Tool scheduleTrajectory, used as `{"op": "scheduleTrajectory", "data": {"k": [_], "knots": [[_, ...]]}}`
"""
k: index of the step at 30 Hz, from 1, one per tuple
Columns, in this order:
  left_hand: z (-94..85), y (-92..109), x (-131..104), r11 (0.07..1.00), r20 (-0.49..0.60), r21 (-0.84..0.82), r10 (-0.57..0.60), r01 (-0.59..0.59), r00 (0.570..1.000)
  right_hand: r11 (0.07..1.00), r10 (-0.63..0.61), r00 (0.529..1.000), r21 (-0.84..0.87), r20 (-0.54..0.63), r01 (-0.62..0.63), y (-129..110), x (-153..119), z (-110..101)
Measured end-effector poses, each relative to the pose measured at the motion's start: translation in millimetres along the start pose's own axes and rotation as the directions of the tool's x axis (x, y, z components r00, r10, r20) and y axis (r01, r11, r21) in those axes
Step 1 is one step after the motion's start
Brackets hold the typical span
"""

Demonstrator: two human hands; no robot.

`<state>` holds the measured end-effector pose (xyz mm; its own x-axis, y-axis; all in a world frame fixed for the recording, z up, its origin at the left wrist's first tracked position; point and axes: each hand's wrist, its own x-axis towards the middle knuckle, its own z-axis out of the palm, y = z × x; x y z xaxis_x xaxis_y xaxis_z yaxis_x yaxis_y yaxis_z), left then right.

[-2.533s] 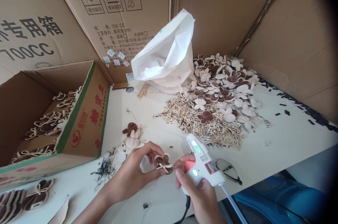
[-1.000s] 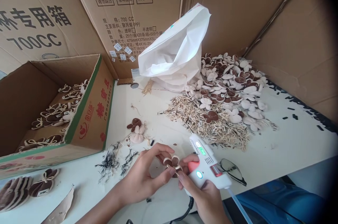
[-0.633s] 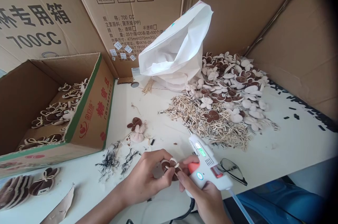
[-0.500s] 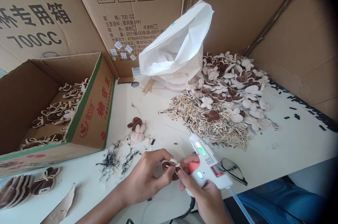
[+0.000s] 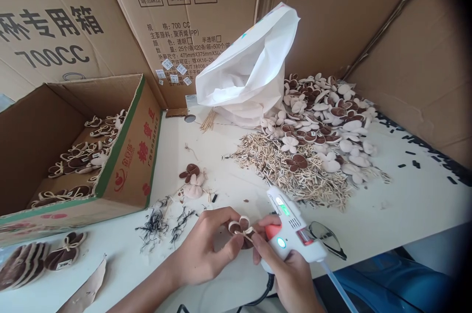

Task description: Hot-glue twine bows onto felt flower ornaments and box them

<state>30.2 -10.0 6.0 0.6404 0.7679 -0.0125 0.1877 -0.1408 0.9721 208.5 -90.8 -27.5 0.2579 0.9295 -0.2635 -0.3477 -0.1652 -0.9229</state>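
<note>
My left hand [image 5: 208,244] pinches a small brown-and-cream padded fabric piece [image 5: 244,224], with rounded lobes and a cream cord bow across it. My right hand [image 5: 295,276] is wrapped round a white hot glue gun [image 5: 293,227] with lit green and blue lights. The gun's nozzle points up and away to the left, apart from the fabric piece. Thumb and fingertips of my right hand also touch the piece beside the bow. The underside of the piece is hidden by my fingers.
Beyond the glue gun lie a heap of cream cord bows [image 5: 306,175] and a pile of padded pieces [image 5: 320,111]. A white bag [image 5: 254,81] stands behind. At left is a cardboard box [image 5: 129,155] with finished-looking pieces. Glasses [image 5: 326,239] lie by the gun; black thread scraps [image 5: 155,227] lie left.
The fabric piece has tipped slightly, so its upper lobes and the cord bow show more plainly. Both hands keep their hold; the view has shifted a little.
</note>
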Motion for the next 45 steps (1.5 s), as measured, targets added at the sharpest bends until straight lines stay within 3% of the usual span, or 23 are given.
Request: {"op": "scheduleTrajectory", "data": {"k": [4, 14, 29, 34, 38, 45], "knots": [[2.6, 1, 2, 0.999, -0.006, -0.018, -0.038, 0.038, 0.999, 1.0, 0.009, 0.998, 0.021, -0.056, -0.008, -4, -2, 4], [5.4, -4, 0, 0.999, -0.058, 0.028, -0.029, 0.031, 0.998, 0.999, -0.011, 0.999, 0.044, -0.038, 0.012, -3, -2, 6], [5.0, -6, 0, 0.994, -0.016, -0.025, -0.107, 0.106, 0.994, 0.999, -0.043, 0.999, 0.002, -0.019, 0.043, 0, 0, 2], [-2.8, -14, 2, 0.994, -0.164, -0.027, -0.113, 0.11, 0.98, 0.998, -0.062, 0.996, 0.028, 0.059, 0.061, 5, 5, -4], [-7.6, -28, 6, 0.981, -0.297, -0.18, -0.124, 0.072, 0.947, 0.999, -0.044, 0.998, 0.023, 0.052, 0.043, 6, 4, -4], [-4.8, -37, 8, 0.956, -0.357, -0.293, -0.137, 0.028, 0.924, 0.997, -0.056, 0.988, -0.046, 0.141, 0.063, 10, 0, -6]]}}
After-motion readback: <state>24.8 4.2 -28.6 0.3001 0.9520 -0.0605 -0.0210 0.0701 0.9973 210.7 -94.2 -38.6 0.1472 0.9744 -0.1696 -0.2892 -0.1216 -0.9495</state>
